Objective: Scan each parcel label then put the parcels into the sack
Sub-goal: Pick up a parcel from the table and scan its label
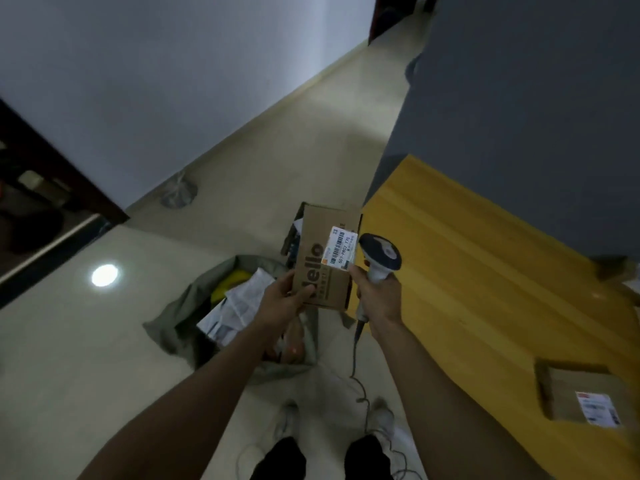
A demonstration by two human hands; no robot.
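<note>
My left hand [282, 299] grips the lower left edge of a brown cardboard parcel [322, 268], printed "hello", held up over the floor. A white barcode label [340, 249] is stuck on the parcel's upper right. My right hand [377, 299] grips the handle of a white and dark barcode scanner [381, 256], whose head sits right beside the label. Below the parcel, a grey sack [183, 306] lies open on the floor with several white and yellow parcels [239, 299] inside.
A yellow wooden table [485, 289] stands to the right, with another brown labelled parcel [581, 393] near its front corner. The scanner's cable [360, 386] trails down to the floor by my feet. A dark open box [292, 237] sits behind the held parcel.
</note>
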